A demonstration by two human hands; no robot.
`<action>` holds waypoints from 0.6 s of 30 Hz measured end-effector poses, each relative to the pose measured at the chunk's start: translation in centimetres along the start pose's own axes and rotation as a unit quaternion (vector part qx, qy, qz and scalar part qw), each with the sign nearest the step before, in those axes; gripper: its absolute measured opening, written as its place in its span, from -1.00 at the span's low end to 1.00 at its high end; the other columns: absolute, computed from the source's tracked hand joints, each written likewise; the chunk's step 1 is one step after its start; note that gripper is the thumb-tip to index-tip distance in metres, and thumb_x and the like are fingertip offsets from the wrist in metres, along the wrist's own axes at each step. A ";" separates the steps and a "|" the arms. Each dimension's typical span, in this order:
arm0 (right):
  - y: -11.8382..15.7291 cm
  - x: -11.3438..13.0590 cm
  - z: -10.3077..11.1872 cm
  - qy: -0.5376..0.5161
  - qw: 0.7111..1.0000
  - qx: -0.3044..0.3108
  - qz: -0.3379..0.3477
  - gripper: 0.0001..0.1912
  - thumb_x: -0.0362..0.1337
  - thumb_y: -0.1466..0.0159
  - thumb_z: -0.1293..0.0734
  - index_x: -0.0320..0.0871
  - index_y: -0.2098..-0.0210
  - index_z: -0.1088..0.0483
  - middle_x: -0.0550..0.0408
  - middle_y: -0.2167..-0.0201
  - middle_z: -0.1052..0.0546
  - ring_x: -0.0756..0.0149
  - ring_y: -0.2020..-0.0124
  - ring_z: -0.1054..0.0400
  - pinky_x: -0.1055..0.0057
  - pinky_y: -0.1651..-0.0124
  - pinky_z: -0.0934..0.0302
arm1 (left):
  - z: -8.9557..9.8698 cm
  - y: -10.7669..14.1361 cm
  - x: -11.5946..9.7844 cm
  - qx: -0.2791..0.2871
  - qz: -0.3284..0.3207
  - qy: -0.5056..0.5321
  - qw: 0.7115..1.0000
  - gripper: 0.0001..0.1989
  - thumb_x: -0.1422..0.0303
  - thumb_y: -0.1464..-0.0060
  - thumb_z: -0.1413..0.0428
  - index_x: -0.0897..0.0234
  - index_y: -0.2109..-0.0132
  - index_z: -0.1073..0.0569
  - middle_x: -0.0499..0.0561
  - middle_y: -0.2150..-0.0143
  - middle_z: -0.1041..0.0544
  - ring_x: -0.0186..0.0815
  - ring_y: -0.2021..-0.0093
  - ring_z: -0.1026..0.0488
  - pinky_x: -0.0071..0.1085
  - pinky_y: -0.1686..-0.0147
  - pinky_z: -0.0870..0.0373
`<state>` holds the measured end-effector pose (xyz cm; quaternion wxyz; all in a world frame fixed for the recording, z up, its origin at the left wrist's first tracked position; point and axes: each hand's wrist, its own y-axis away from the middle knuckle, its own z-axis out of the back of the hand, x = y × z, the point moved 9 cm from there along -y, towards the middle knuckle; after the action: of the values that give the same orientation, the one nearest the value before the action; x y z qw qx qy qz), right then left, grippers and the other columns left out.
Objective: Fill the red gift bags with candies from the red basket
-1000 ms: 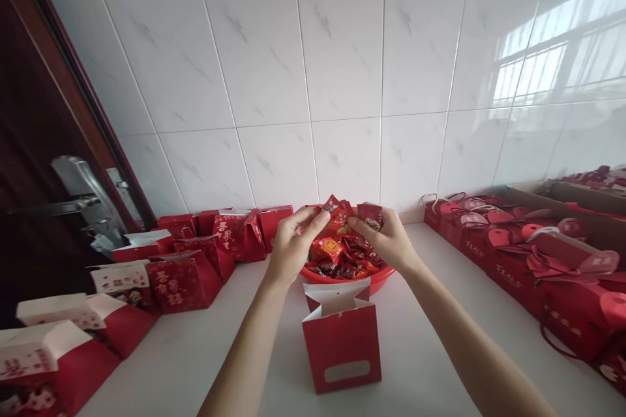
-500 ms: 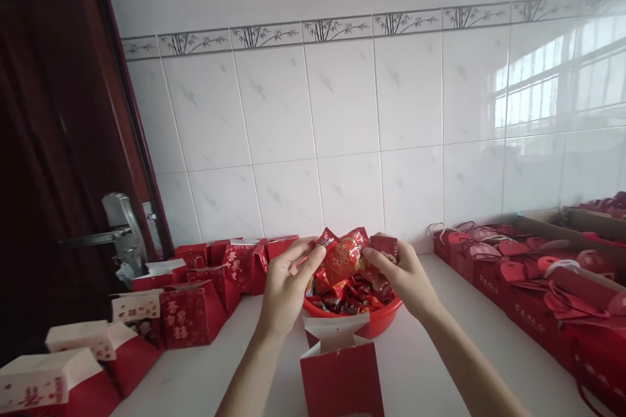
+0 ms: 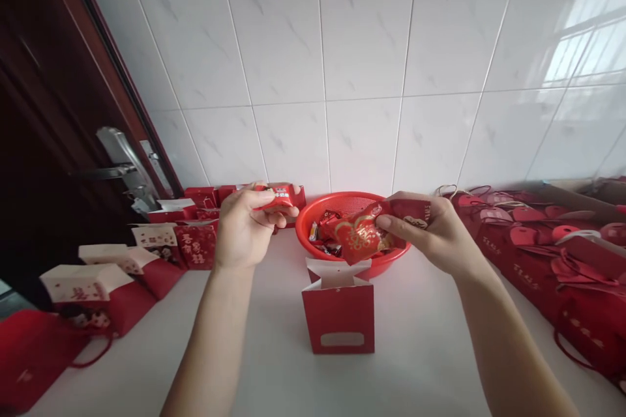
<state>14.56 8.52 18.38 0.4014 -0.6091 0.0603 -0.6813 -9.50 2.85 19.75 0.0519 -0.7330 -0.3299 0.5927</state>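
Observation:
My left hand [image 3: 249, 218] is closed on a small wrapped candy [image 3: 274, 196] with a red wrapper, held left of the basket. In my right hand [image 3: 423, 225] are red wrapped candies [image 3: 364, 234] with gold print, pinched between thumb and fingers; how many is hard to tell. They hang over the front of a red plastic basket [image 3: 306, 244] holding several more wrapped sweets. Just in front of it a red paper gift box [image 3: 338, 313] stands upright on the white table, its top flaps open.
Several red and white gift boxes [image 3: 124, 293] stand in rows at the left, near a dark door with a metal handle [image 3: 120, 159]. Along the right are long red cartons [image 3: 518, 273] packed with red gift boxes. A tiled wall [image 3: 362, 137] rises behind.
My hands have moved apart: the left went left with a small candy, the right stayed near the basket with its candies. The view has tilted down, showing more of the gift box.

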 end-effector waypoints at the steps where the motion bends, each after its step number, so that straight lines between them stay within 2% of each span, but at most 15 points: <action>1: 0.0 -0.2 -0.7 -0.004 1.000 0.023 -0.006 -0.73 -0.07 -0.25 -0.43 -0.15 0.39 -0.50 0.13 0.54 -0.47 0.34 0.53 -0.36 0.44 0.48 -0.27 | -0.1 0.1 -0.1 0.005 0.000 -0.011 1.000 -0.79 0.32 0.26 -0.20 0.25 0.60 -0.30 0.03 0.44 -0.60 -0.38 0.62 -0.40 -0.53 0.70 -0.17; 4: 0.2 -0.6 -2.4 -0.005 0.997 0.072 -0.017 -0.76 -0.08 -0.25 -0.43 -0.14 0.36 -0.52 0.12 0.46 -0.51 0.30 0.47 -0.42 0.41 0.43 -0.33 | -0.7 0.4 0.4 0.052 0.021 -0.061 0.997 -0.74 0.39 0.30 -0.21 0.24 0.59 -0.21 0.04 0.41 -0.61 -0.42 0.66 -0.34 -0.52 0.71 -0.13; 7: 0.3 -1.0 -2.8 0.037 0.996 0.085 -0.017 -0.77 -0.09 -0.26 -0.42 -0.13 0.34 -0.54 0.14 0.48 -0.49 0.32 0.47 -0.39 0.43 0.45 -0.29 | -1.2 0.7 0.8 0.098 0.045 -0.095 0.990 -0.85 0.44 0.28 -0.18 0.22 0.46 -0.37 -0.02 0.45 -0.58 -0.41 0.66 -0.33 -0.51 0.68 -0.19; 10: 0.3 -1.0 -2.5 0.079 0.994 0.070 -0.017 -0.78 -0.11 -0.27 -0.41 -0.12 0.40 -0.54 0.16 0.54 -0.46 0.36 0.52 -0.31 0.46 0.51 -0.20 | -1.4 1.3 0.9 0.153 0.078 -0.148 0.974 -0.86 0.46 0.21 -0.19 0.21 0.38 -0.54 -0.07 0.58 -0.49 -0.40 0.65 -0.29 -0.51 0.66 -0.17; 12: 0.3 -0.9 -2.5 0.086 0.994 0.072 -0.015 -0.79 -0.13 -0.27 -0.40 -0.11 0.41 -0.54 0.15 0.54 -0.47 0.36 0.53 -0.30 0.46 0.52 -0.17 | -1.6 2.1 1.5 0.213 0.128 -0.193 0.949 -0.91 0.47 0.18 -0.24 0.20 0.43 -0.60 -0.04 0.59 -0.51 -0.34 0.59 -0.37 -0.48 0.61 -0.23; 15: 0.3 -0.9 -2.7 0.098 0.992 0.081 -0.014 -0.82 -0.14 -0.27 -0.40 -0.09 0.36 -0.57 0.14 0.51 -0.51 0.35 0.52 -0.31 0.46 0.51 -0.17 | -1.6 3.7 2.9 0.289 0.201 -0.229 0.908 -0.94 0.43 0.18 -0.30 0.16 0.46 -0.64 0.03 0.48 -0.61 -0.14 0.38 -0.56 -0.41 0.43 -0.39; 18: 0.3 -0.9 -2.8 0.127 0.989 0.082 -0.006 -0.81 -0.14 -0.28 -0.39 -0.09 0.36 -0.57 0.14 0.53 -0.49 0.36 0.52 -0.28 0.45 0.52 -0.12 | -1.0 4.0 4.3 0.299 0.204 -0.254 0.897 -0.97 0.32 0.18 -0.31 0.09 0.46 -0.65 -0.01 0.50 -0.62 -0.08 0.34 -0.59 -0.38 0.40 -0.41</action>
<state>12.20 7.74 16.78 0.4351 -0.4834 0.0511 -0.7579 -6.62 2.42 14.58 0.0610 -0.5585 0.0175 0.8271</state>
